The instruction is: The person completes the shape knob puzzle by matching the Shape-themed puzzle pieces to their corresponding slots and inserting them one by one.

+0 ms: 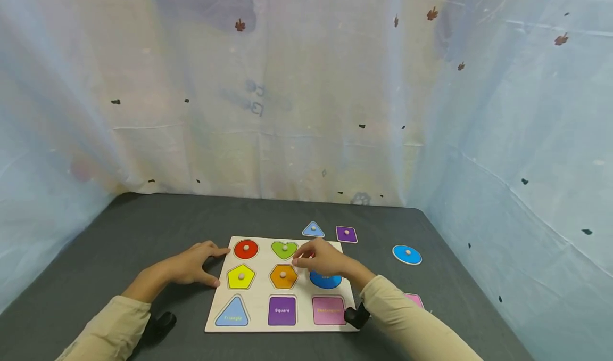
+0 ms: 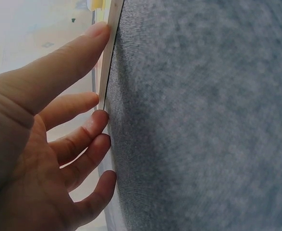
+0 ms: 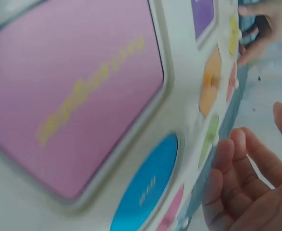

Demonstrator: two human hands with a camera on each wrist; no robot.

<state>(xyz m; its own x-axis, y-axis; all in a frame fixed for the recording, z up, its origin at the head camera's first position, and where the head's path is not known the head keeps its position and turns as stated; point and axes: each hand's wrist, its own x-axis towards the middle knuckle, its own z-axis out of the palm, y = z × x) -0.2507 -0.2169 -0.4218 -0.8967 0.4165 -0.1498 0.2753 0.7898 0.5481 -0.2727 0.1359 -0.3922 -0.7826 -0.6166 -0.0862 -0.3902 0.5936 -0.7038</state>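
A white wooden shape board (image 1: 262, 297) lies on the dark cloth. My left hand (image 1: 193, 263) touches its left edge, thumb (image 2: 90, 45) and index fingertip against the rim, the other fingers loosely bent. My right hand (image 1: 324, 258) is over the upper right of the board; its thumb and fingers (image 3: 232, 144) are apart with nothing between them. Close to it sit the green heart (image 1: 284, 249) and a pink piece (image 3: 171, 210), mostly hidden by the hand in the head view. The red circle (image 1: 246, 249), yellow pentagon (image 1: 241, 277) and orange hexagon (image 1: 283, 277) also sit in their slots.
Slots for the triangle (image 1: 232, 314), square (image 1: 282, 311), rectangle (image 1: 328, 310) and oval (image 1: 325, 281) hold no knobbed pieces. Loose on the cloth lie a blue triangle (image 1: 313, 229), purple square (image 1: 347, 234), blue oval (image 1: 407, 255) and a partly covered pink piece (image 1: 415, 299).
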